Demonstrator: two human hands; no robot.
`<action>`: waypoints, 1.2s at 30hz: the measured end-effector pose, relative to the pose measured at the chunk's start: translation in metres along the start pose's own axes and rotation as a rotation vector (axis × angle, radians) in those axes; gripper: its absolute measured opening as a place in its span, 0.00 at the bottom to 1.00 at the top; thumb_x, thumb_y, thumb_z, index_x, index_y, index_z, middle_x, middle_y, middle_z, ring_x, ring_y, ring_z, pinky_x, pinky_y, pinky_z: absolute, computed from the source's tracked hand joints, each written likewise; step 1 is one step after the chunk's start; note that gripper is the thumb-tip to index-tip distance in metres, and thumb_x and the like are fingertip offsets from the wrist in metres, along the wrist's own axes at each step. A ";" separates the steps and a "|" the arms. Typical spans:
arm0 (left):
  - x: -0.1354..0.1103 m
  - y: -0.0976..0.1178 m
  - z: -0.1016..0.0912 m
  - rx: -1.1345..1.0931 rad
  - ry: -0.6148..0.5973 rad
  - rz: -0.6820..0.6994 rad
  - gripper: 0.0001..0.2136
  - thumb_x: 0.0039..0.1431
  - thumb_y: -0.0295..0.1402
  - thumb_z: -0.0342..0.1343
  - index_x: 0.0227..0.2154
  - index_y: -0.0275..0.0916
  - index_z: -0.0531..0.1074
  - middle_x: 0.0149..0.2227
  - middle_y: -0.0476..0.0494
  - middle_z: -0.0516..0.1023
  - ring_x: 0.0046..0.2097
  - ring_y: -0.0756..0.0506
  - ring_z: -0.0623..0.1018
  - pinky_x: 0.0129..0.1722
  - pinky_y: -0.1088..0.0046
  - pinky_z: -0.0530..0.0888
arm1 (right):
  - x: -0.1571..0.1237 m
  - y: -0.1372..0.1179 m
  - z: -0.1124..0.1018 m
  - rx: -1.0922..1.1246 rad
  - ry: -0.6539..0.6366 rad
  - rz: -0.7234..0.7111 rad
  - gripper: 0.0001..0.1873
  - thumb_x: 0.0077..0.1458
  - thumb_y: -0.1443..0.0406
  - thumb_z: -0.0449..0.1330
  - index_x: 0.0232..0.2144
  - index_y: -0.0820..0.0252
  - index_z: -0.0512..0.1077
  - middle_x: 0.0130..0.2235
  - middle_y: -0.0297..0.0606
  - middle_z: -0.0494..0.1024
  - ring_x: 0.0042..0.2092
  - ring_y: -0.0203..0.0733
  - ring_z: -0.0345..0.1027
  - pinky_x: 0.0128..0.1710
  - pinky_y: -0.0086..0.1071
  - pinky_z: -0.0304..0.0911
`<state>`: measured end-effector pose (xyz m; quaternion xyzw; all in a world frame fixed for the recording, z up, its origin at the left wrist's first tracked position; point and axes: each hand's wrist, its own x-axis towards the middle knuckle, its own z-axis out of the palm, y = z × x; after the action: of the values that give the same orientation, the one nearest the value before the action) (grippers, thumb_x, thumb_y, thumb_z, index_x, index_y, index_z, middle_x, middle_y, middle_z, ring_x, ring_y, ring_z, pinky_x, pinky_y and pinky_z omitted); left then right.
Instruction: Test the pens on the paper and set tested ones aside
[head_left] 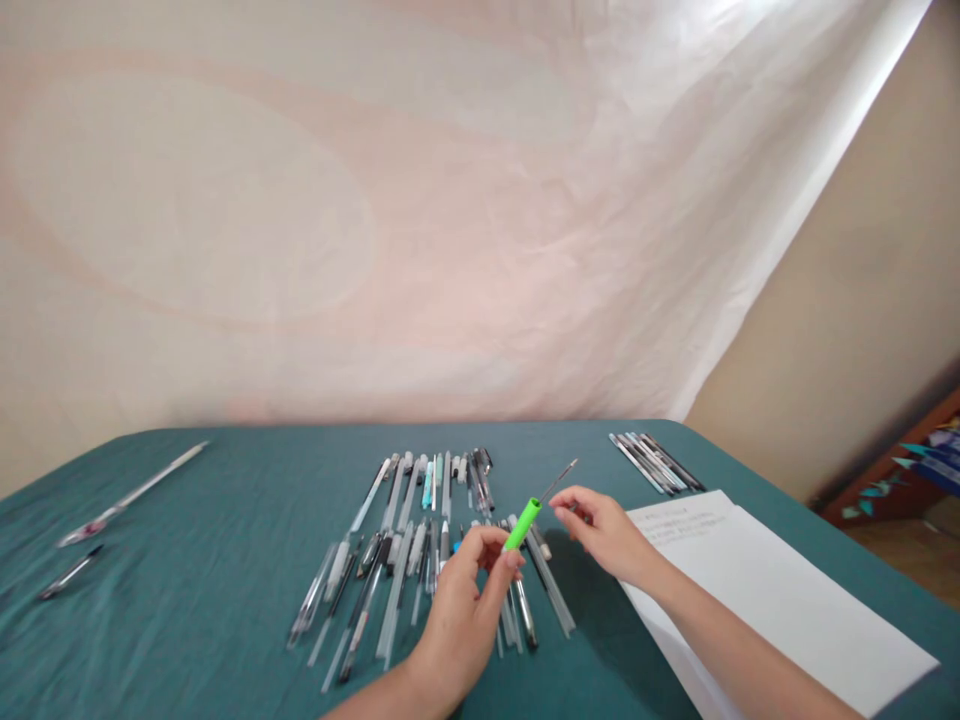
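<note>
My left hand (469, 610) grips a bright green pen barrel (523, 522) between thumb and fingers, above the middle of the table. Out of the barrel's upper end a thin dark refill (559, 480) with a pale tip sticks up to the right. Just right of the barrel is my right hand (604, 532), its thumb and index finger drawn together beside the refill. Whether anything small sits in that pinch is too fine to see. Below and behind my left hand lie rows of pens and clear pen barrels (397, 585), some hidden by the hand.
White paper sheets (787, 600) with handwriting lie at the right, partly under my right forearm. Beyond them is a group of pens (656, 462). A long clear tube (135, 492) and a short dark pen (71, 572) rest at the left on the green tablecloth (202, 600).
</note>
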<state>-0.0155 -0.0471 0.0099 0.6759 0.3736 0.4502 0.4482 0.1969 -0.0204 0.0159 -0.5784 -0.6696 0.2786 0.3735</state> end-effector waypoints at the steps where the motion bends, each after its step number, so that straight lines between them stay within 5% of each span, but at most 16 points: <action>1: 0.000 0.000 0.000 -0.015 0.002 -0.001 0.07 0.61 0.35 0.47 0.35 0.38 0.66 0.32 0.46 0.73 0.35 0.47 0.73 0.37 0.72 0.68 | 0.001 0.006 0.003 -0.053 -0.028 -0.020 0.12 0.54 0.60 0.54 0.35 0.61 0.71 0.27 0.34 0.72 0.27 0.36 0.64 0.27 0.29 0.60; 5: 0.001 0.000 0.001 -0.105 -0.004 -0.006 0.07 0.62 0.35 0.45 0.37 0.38 0.63 0.34 0.45 0.73 0.37 0.47 0.74 0.39 0.70 0.70 | 0.000 0.014 0.010 -0.174 -0.100 -0.068 0.11 0.53 0.64 0.54 0.38 0.59 0.72 0.34 0.37 0.73 0.33 0.37 0.66 0.33 0.31 0.61; 15: 0.001 0.001 0.000 -0.062 0.009 -0.011 0.11 0.63 0.36 0.43 0.44 0.38 0.64 0.33 0.44 0.74 0.36 0.46 0.73 0.40 0.68 0.68 | -0.002 0.010 0.012 -0.241 -0.160 -0.065 0.12 0.52 0.67 0.53 0.39 0.58 0.72 0.32 0.35 0.70 0.30 0.36 0.64 0.33 0.30 0.59; 36: 0.000 0.000 0.000 0.013 0.025 0.017 0.08 0.62 0.35 0.45 0.40 0.39 0.66 0.37 0.45 0.73 0.39 0.46 0.72 0.41 0.71 0.67 | -0.002 0.013 0.010 -0.244 -0.219 -0.075 0.13 0.49 0.69 0.54 0.39 0.58 0.71 0.32 0.34 0.70 0.29 0.35 0.64 0.30 0.29 0.58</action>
<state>-0.0154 -0.0473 0.0102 0.6760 0.3766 0.4601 0.4353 0.1961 -0.0193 -0.0004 -0.5602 -0.7562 0.2424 0.2356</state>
